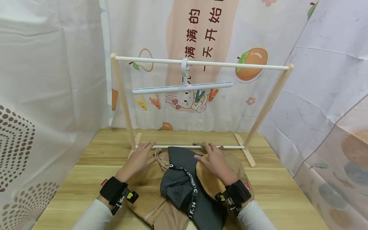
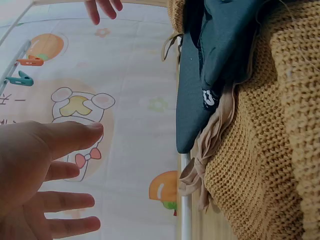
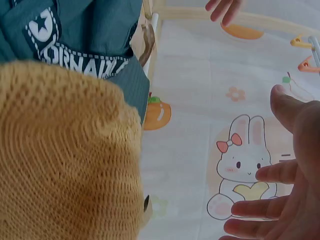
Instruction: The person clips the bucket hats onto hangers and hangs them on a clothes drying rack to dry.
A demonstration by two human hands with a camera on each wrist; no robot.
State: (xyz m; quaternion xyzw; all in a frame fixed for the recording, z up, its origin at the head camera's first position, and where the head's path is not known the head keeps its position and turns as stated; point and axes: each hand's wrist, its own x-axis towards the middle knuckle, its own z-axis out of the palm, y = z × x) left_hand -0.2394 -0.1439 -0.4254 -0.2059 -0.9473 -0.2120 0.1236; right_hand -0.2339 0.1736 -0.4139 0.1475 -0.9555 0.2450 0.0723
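A pile of hats lies on the table. In its middle is a dark grey-green brimmed hat point(image 1: 175, 188) with a lettered black-and-white strap. On the left, a tan knitted hat point(image 1: 145, 187) shows a beige ribbon tie point(image 2: 200, 155) by its edge. A second tan knitted piece point(image 3: 70, 155) lies on the right, over beige fabric point(image 1: 237, 166). My left hand point(image 1: 138, 163) is above the pile's left side, fingers spread and nothing held. Over the right side my right hand point(image 1: 216, 162) has its fingers extended, also holding nothing; in the right wrist view it is apart from the knit.
Behind the hats stands a wooden rack with a white top rail point(image 1: 244, 66) and a lower rail point(image 1: 234, 147). From the top rail hangs a pale blue hanger point(image 1: 201, 86) with yellow point(image 1: 141, 103), orange and green clips. Printed curtains point(image 1: 138, 19) surround the wooden table point(image 1: 86, 179).
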